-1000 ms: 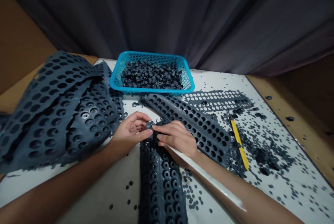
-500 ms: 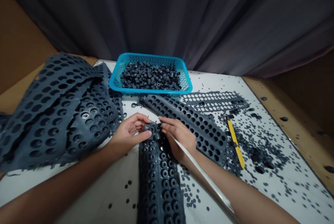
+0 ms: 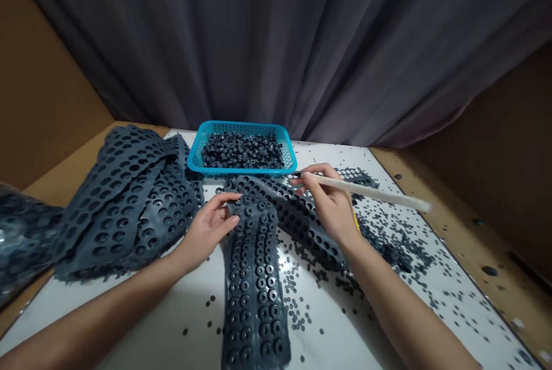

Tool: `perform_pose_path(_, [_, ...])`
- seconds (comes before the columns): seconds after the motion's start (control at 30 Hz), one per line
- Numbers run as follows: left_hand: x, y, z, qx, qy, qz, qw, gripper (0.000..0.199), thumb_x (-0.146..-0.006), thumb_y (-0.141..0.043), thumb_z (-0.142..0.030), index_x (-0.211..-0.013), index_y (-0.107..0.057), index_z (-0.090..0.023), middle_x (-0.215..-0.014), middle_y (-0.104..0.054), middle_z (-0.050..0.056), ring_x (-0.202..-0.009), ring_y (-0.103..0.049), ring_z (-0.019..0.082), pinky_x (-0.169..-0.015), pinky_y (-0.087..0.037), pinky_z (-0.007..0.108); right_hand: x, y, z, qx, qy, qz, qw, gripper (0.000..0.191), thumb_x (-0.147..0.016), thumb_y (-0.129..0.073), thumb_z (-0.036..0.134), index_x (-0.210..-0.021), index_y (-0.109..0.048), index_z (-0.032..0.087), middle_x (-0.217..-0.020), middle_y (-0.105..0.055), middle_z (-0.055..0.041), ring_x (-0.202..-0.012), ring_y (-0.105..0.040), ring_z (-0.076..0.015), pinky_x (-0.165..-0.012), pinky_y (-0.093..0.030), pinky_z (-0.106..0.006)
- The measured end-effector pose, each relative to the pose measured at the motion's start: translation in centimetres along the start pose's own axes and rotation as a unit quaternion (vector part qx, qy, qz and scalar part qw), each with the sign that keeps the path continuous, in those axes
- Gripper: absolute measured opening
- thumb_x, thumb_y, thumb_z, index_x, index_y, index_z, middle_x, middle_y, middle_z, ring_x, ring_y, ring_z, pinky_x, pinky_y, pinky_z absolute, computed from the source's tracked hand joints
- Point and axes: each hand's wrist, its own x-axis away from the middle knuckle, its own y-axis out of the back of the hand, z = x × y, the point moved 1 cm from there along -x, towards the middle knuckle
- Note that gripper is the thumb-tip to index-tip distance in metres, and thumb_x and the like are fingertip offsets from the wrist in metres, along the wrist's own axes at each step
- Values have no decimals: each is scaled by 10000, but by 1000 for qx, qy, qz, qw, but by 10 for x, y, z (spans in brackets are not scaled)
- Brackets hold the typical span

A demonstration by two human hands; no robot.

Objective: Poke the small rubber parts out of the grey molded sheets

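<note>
strip [image 3: 255,301]: just to the right of left hand [image 3: 211,226], long axis running near to far, away from the body; far end at the fingertips, near end close to the lower edge of view. left hand much the nearer. grip closed on far left corner, thumb against side edge, index finger a little farther along.

right hand [image 3: 330,203] apart from strip, off to the right and farther out; grip clenched round tool [image 3: 375,190]. pale shaft roughly crosswise to strip, dark tip pointing left, to the right of and beyond the far end, near front right corner of basket [image 3: 241,172]. cannot tell whether tip touches anything.

materials. strip: dark grey, rubbery by the look; round rings in two double rows, one along each side of plain middle band; glossy highlights on rings. second strip [image 3: 297,209]: aslant behind, pitted with round hollows, partly hidden by right hand. sheets [image 3: 116,197] at left: limp, folded, dimpled, ragged along lower edge. basket: blue plastic, lattice walls, holding small stubby pieces [image 3: 241,151]. discs [image 3: 297,306]: flat, dark, scattered over smooth white bench [image 3: 172,324]. curtain [image 3: 241,42] behind: grey cloth in soft vertical folds.
</note>
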Motion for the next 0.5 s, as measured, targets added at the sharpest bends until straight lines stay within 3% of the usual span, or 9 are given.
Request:
perform_pose_path(0.13, [12, -7, -26, -90, -32, -68, 993, 280, -728, -728, -307, -997, -711, -231, -1163, -608, 76, -1240, -455, 243, -971, -410, 298, -12, 27, 3, 42, -39, 113, 992, 284, -920, -446, 403, -990, -592, 170, -476, -556, 52, -404, -513, -113, -456, -420, -233])
perform_pose_path(0.23, [26, -11, -45, -165, -98, -76, 978, 274, -732, -717, -279, -1005, -724, -280, -1155, -631, 55, -1272, -423, 247, -970, -420, 305, -17, 40, 4, 95, -8, 159, 983, 276, -883, -489, 388, -817, -633, 161, -516, -530, 42, -445, -457, -96, -470, -354, -224])
perform_pose_path(0.37, [44, -17, -72, -281, -230, -67, 929, 368, -783, -657, -183, -1088, -679, -387, -1089, -667, -11, -1104, -550, 203, -967, -415, 280, -20, 50, 8, 80, -6, 103, 992, 284, -816, -580, 412, -674, -531, 171, -503, -424, 71, -461, -382, -84, -463, -286, -212])
perform_pose_path(0.43, [49, -24, -87, -299, -287, -53, 909, 439, -801, -626, -158, -1149, -634, -425, -1108, -655, -34, -1074, -561, 196, -982, -406, 280, -19, 50, 12, 39, 10, 78, 996, 347, -783, -627, 442, -642, -434, 189, -515, -429, 76, -485, -429, -87, -481, -332, -207])
perform_pose_path(0.5, [51, -35, -102, -289, -313, -29, 904, 474, -824, -595, -169, -1212, -581, -440, -1180, -616, -46, -1089, -548, 201, -980, -413, 283, -15, 46, 15, -5, 41, 128, 991, 389, -789, -620, 490, -661, -397, 197, -579, -518, 56, -552, -528, -102, -524, -416, -214])
